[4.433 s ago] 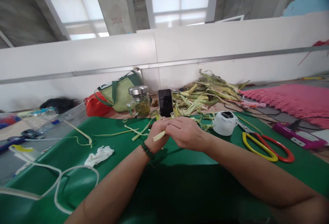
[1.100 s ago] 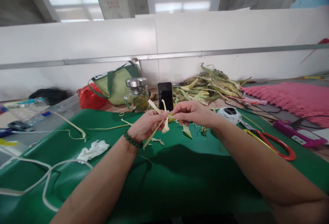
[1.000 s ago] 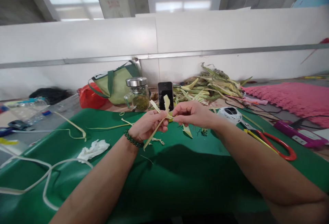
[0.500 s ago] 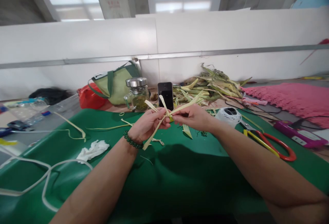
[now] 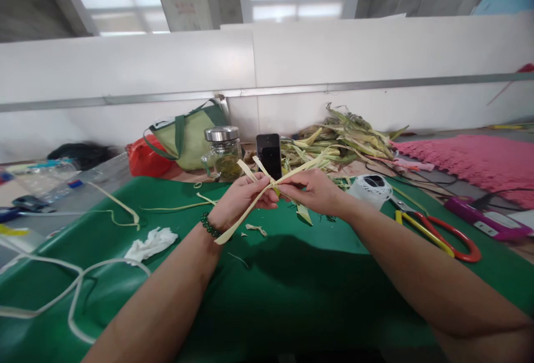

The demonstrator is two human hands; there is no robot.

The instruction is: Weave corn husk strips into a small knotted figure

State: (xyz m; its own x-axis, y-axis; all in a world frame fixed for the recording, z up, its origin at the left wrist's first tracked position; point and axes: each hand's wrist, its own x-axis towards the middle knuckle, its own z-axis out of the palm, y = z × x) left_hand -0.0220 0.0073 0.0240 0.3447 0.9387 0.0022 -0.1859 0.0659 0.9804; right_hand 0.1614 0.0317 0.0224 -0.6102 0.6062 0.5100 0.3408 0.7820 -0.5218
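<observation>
In the head view, a knot of pale husk strips is held above the green sheet. It is pinched by the left hand; just beside it, strips are pinched by the right hand. Behind, a phone is propped upright; scissors are laid to the right.

The husk strips are pale yellow, the sheet deep green. The scissors' handles are red and yellow, the cloth plain pink.
</observation>
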